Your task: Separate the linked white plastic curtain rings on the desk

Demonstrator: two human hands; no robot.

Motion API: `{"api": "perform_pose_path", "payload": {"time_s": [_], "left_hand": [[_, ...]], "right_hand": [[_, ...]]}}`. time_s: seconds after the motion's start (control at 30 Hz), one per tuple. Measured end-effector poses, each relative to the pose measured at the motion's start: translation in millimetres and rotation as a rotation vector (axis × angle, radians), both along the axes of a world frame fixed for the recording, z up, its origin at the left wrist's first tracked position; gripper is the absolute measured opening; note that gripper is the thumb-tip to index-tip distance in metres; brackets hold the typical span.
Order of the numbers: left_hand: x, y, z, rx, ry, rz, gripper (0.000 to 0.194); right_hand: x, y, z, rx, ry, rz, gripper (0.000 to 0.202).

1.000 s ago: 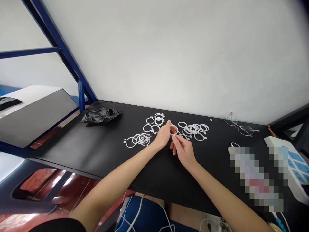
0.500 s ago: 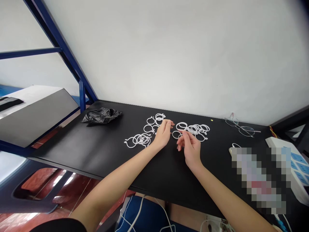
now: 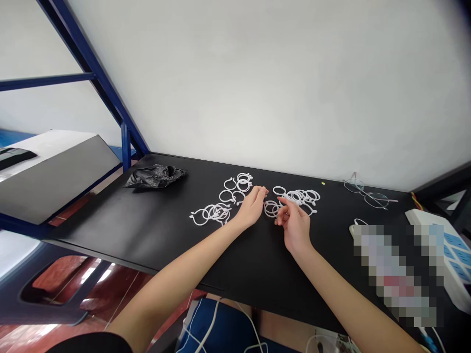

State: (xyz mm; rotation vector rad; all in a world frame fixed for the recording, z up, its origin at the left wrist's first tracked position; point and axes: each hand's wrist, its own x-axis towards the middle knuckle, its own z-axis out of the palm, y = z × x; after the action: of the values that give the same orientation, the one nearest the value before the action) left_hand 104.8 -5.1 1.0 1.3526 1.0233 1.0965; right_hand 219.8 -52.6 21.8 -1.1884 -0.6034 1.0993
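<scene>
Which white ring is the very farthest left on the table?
The white ring at the outer left end of the front-left bunch; every other ring sits farther right.

Soft, moderately bright light from an unseen source spreads across the pale wall (image 3: 257, 73) behind the black table (image 3: 250, 264), greying toward the wall's upper edges. A dull sheen with faint dark streaks lies toward the table's left end, and hard white glare marks the red floor (image 3: 119, 287) below it. Wide-angle distortion stretches the white socket block (image 3: 451, 260) at the table's right end, beside a coarsely pixelated patch.
</scene>
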Motion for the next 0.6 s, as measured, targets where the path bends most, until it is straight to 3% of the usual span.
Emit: {"api": "perform_pose_path", "payload": {"time_s": [0.23, 0.37, 0.6], "left_hand": [[1.7, -3.1, 6.6, -0.074, -0.108, -0.053, 0.028], [2.0, -3.8, 9.7, -0.106, -0.14, -0.077, 0.022], [-2.3, -1.2, 9.3, -0.05, -0.088, 0.015, 0.024]], "right_hand": [[0.9, 1.5, -1.8, 0.022, 0.031, -0.029, 0.022], [0.9, 1.3, -1.1, 0.041, 0.021, -0.02, 0.01], [-6.0, -8.8, -6.2, 0.08, -0.344, 0.281, 0.014]]}}
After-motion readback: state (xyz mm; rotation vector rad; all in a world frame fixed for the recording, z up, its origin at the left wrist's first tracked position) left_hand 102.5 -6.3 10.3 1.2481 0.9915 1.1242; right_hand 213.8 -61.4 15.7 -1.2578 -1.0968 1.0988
